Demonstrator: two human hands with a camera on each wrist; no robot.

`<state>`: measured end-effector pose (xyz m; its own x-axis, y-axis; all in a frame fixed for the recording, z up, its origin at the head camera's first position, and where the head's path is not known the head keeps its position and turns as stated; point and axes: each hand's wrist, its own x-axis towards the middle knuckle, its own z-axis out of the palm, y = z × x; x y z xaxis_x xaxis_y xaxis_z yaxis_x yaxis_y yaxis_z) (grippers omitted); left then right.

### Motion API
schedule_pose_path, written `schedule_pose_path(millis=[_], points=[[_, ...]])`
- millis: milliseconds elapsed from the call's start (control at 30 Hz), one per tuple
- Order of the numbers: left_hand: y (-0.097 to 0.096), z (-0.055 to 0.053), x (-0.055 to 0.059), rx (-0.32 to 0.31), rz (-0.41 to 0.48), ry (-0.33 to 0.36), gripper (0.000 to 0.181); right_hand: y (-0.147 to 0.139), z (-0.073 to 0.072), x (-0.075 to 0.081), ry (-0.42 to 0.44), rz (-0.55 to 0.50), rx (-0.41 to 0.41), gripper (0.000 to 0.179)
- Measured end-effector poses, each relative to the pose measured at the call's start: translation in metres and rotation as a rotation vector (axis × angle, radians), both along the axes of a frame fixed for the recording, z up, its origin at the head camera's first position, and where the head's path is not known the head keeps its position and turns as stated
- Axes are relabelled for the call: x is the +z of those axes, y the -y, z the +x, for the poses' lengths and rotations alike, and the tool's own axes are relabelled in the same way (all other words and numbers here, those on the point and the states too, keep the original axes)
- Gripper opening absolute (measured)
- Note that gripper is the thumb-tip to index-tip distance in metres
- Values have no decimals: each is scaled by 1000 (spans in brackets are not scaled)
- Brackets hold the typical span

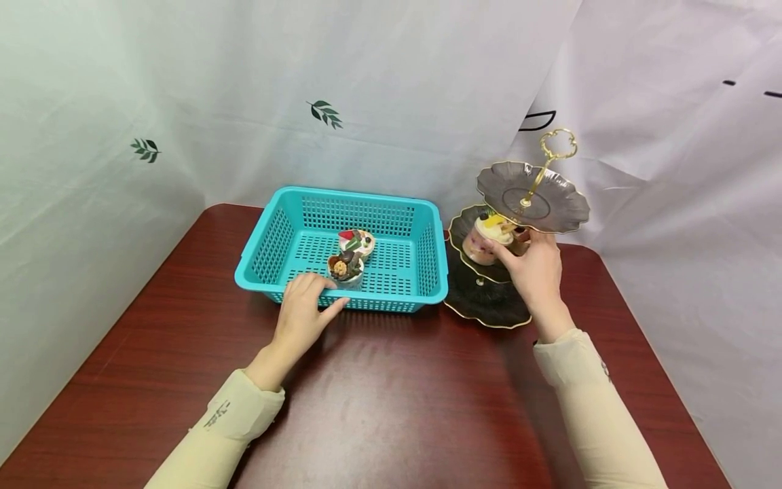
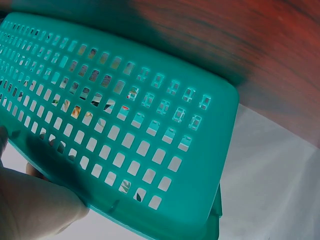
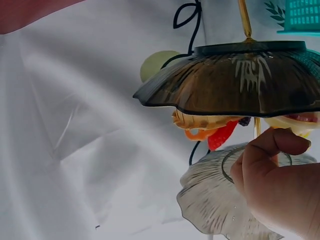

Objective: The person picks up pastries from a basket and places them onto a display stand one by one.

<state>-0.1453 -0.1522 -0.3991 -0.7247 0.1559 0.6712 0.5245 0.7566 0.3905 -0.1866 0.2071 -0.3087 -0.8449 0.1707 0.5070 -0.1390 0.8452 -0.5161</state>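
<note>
My left hand (image 1: 303, 303) lies over the near rim of a turquoise plastic basket (image 1: 391, 297), fingers across the rim and thumb along its outer side. Inside the basket two decorated dessert cups (image 1: 346, 270) stand close together near that hand. On the right, my right hand (image 1: 536, 268) reaches under the top plate of a three-tier stand (image 1: 531, 197). It grips a dessert cup (image 1: 482, 248) with cream and yellow fruit on the middle plate, thumb on the cup's near side. The top plate partly hides its other fingers.
A gold pole with a looped handle (image 1: 559, 144) rises from the stand. In the right wrist view, an orange pastry and a red topping (image 3: 222, 135) show at a plate's edge. A dark red table (image 1: 391, 407) carries everything, and a white patterned cloth (image 1: 391, 88) hangs behind.
</note>
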Motion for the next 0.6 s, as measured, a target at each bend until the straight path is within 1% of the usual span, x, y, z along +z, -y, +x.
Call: schedule_pose_path(millis=[133, 367, 600], points=[[0, 0, 0, -2, 1, 0, 31, 1, 4, 2, -1, -32, 14, 49], [0, 0, 2, -5, -2, 2, 31, 1, 13, 4, -16, -49, 50, 50], [0, 0, 3, -8, 0, 3, 30, 10, 22, 1, -71, -51, 130, 46]])
